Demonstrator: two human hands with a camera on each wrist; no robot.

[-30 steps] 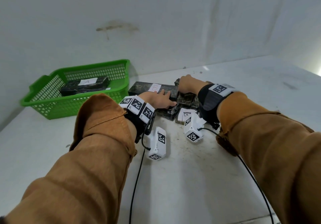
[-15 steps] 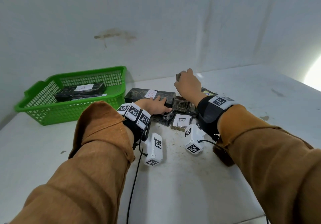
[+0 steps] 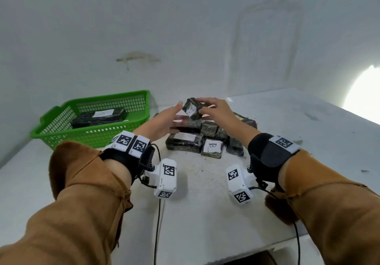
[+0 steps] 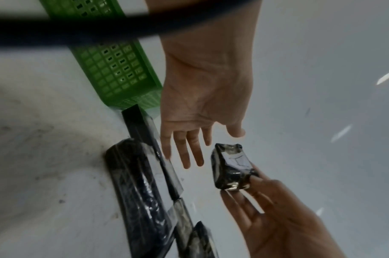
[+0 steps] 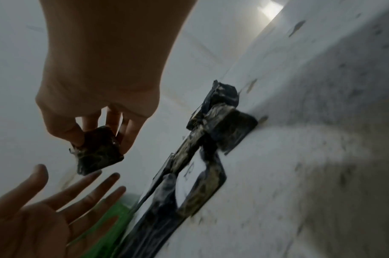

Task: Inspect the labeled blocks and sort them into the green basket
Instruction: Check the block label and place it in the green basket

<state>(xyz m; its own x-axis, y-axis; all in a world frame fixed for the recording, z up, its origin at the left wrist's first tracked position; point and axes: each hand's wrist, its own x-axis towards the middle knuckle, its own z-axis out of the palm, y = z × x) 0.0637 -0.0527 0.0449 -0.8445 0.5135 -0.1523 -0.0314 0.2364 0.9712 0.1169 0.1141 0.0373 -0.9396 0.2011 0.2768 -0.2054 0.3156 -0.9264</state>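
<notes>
Surface: white table, scuffed, against a white wall.
Basket: green basket well left of the grip, one long dark block with a white label inside.
Left hand: left hand raised just left of the held block, palm up, fingers straight and spread, holding nothing; fingertips near it, apart from it.
Held block: small dark block with white label, tilted, in the air.
Right hand: right hand pinches it between thumb and fingers.
Pile: remaining blocks on the table below the grip, one labelled B.
</notes>
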